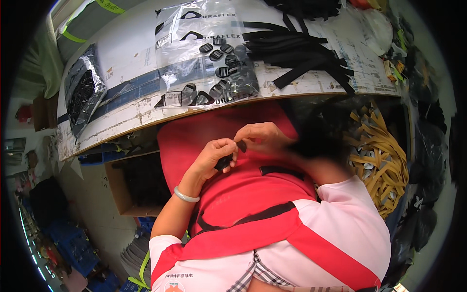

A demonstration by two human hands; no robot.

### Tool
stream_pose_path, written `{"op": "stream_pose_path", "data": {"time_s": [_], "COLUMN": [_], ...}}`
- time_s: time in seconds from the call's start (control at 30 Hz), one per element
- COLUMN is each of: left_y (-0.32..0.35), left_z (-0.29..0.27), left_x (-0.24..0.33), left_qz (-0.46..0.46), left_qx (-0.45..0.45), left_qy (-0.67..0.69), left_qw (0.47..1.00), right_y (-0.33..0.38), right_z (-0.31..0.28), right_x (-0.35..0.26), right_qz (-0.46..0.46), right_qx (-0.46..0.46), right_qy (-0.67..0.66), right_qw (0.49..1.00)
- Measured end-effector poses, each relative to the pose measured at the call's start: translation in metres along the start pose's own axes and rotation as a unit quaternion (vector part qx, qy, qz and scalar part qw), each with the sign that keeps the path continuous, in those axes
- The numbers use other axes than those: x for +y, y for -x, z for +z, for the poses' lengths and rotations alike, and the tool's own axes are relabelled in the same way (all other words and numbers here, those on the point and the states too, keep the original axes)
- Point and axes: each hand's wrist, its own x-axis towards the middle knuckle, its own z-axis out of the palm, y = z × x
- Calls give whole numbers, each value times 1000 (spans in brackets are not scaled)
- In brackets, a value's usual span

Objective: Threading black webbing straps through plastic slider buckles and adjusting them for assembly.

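In front of the red apron (228, 187), my two hands meet at the fingertips. My left hand (217, 155) is closed around a small black plastic buckle (223, 162), partly hidden by the fingers. A short dark end of black strap (242, 145) shows between the fingertips of both hands. My right hand (262, 134) pinches it with thumb and forefinger. Beside the right wrist is a smeared black mass (318, 138), which looks like moving strap. Another black strap (282, 170) lies across the apron.
On the worktable (131, 109) lies a clear plastic bag (177, 65) with several black buckles (216, 55) on it. Cut black straps (296, 48) are piled to its right, a filled bag (87, 92) to its left. Tan strips (382, 165) hang at the right below the tabletop.
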Motion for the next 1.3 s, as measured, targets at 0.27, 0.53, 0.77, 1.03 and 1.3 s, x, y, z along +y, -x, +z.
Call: {"op": "stream_pose_path", "data": {"time_s": [0.27,0.53,0.77,1.03,1.3], "left_y": [-10,-8,-9,6,15], "left_z": [7,0,4,22,37], "left_x": [-5,-12,-12,3,9], "left_qz": [-16,25,42,166,265], "left_qx": [1,17,64,195,210], "left_qy": [-110,45,51,-88,-115], "left_qw": [994,999,996,963,934], "right_y": [7,7,-3,-26,-11], "right_z": [4,-124,-123,-81,8], "right_x": [8,63,70,-84,-57], "right_qz": [8,25,28,-239,307], "right_qx": [5,229,223,264,69], "right_qy": [46,398,456,354,-274], "right_qw": [999,888,861,865,909]}}
